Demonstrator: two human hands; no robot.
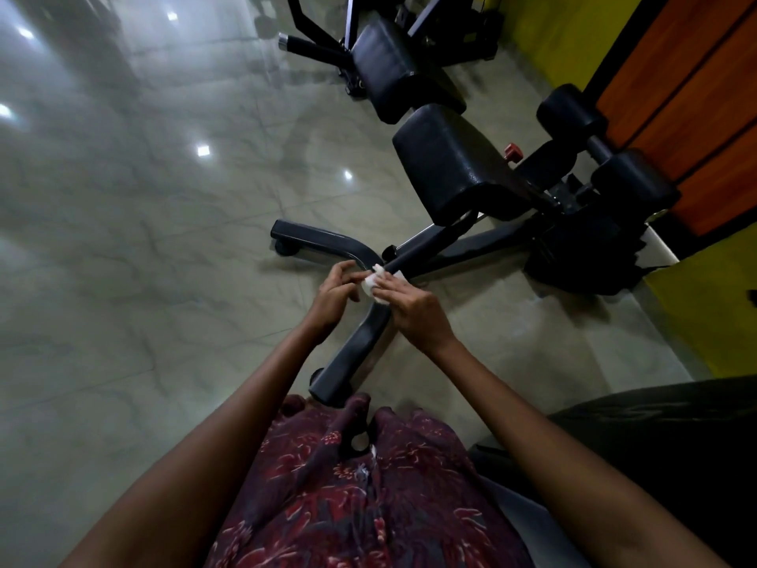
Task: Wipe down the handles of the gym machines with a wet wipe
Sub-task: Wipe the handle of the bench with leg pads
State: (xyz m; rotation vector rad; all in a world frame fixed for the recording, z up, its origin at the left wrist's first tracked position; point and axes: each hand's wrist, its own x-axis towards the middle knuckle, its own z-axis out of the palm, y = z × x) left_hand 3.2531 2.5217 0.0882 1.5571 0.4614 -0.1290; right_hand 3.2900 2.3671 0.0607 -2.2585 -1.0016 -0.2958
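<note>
A small crumpled white wet wipe (pixel 373 283) sits between both of my hands at the middle of the view. My left hand (pixel 336 297) pinches its left side with the fingertips. My right hand (pixel 413 307) holds its right side, fingers curled around it. Both hands hover above the black curved base bar (pixel 348 358) of a bench machine on the floor. Its black padded seat (pixel 454 166) lies beyond my hands. A second machine farther back shows a black handle with a chrome end (pixel 299 45).
Glossy grey tiled floor (pixel 143 239) spreads to the left. Black foam roller pads (pixel 606 157) stand at the right near an orange and yellow wall (pixel 696 96). A dark padded surface (pixel 663 424) sits at the lower right beside my patterned clothing.
</note>
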